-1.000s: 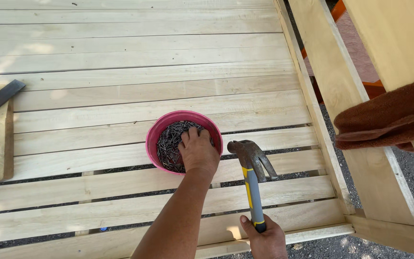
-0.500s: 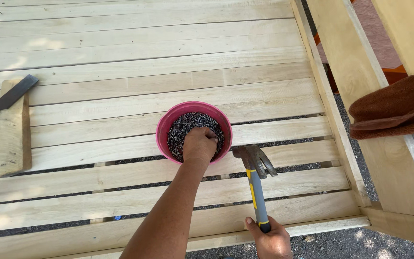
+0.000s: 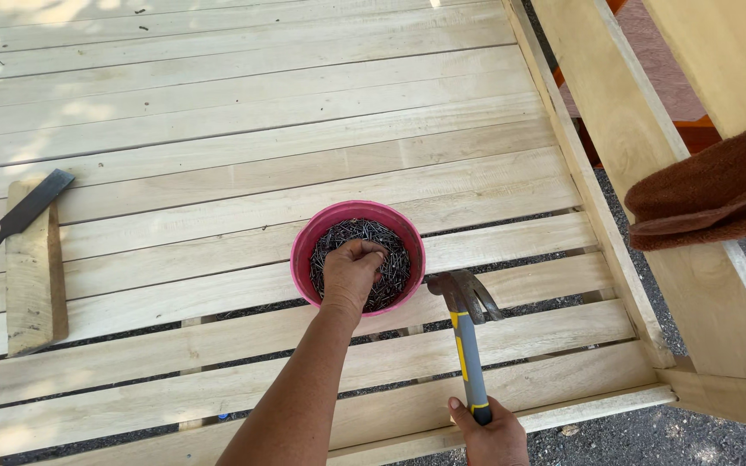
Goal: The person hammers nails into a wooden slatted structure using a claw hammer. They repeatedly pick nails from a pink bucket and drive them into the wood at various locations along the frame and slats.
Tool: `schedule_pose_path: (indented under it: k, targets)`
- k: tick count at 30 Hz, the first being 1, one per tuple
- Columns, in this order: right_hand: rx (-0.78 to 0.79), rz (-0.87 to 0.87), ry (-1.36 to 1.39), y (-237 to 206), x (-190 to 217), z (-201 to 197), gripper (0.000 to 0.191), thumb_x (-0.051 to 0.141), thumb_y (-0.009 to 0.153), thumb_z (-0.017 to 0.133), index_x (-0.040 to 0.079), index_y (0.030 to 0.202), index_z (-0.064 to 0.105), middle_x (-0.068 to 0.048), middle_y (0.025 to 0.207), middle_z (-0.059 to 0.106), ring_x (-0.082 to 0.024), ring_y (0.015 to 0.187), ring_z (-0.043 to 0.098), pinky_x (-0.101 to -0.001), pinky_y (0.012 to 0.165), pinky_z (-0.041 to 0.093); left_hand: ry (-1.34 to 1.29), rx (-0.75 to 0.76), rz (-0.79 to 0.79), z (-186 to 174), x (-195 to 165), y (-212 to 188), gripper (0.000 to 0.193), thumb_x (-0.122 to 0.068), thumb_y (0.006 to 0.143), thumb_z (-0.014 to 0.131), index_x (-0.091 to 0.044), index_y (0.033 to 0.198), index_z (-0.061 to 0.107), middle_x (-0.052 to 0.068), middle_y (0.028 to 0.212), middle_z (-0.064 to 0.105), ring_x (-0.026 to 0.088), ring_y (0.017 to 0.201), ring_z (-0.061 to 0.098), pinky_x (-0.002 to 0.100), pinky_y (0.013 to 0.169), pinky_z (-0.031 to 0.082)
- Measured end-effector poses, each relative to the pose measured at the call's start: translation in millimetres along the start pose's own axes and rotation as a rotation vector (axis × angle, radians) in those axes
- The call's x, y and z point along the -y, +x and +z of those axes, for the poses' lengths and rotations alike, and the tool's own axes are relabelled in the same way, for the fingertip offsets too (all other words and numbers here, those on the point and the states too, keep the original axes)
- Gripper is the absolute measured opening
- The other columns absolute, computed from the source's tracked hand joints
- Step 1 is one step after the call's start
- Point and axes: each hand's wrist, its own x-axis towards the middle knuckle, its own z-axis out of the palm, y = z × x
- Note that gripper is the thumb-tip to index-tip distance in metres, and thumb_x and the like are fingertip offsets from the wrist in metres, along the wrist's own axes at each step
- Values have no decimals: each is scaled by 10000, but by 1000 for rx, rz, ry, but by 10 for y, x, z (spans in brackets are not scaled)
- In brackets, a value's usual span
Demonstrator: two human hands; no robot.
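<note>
Head view: your left hand [image 3: 351, 272] pinches dark steel nails [image 3: 395, 267] inside the round pink plastic bowl [image 3: 304, 250]; your right hand [image 3: 494, 436], fingers wrapped, grips the grey-handled claw hammer [image 3: 466, 332].

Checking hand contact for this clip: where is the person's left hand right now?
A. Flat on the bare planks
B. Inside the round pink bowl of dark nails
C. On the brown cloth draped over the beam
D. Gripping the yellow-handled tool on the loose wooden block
B: the left hand reaches into the round pink bowl, fingers down among the dark nails, while the right hand holds the grey-and-yellow claw hammer.
</note>
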Motion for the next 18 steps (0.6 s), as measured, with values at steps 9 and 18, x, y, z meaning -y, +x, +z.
schedule_pose_path:
  k: [9, 18]
  targets:
    - [-8, 14, -76, -37, -78, -39, 439, 454, 831, 837, 85, 1066, 799, -61, 603, 569, -124, 604, 556, -323, 672, 520, 1032, 108, 244, 122, -14, 5, 537, -85, 679, 861, -203, 1191, 748, 170, 1303, 576, 376, 1168, 595, 383, 941, 514]
    - [81, -29, -105, 36, -401, -211, 476, 448, 817, 851, 112, 1148, 794, -44, 694, 699, -109, 694, 656, -291, 775, 559, 699, 24, 105, 100, 10, -122, 105, -215, 863, 751, -207, 941, 820, 87, 1022, 809, 236, 914, 765, 343, 891, 601]
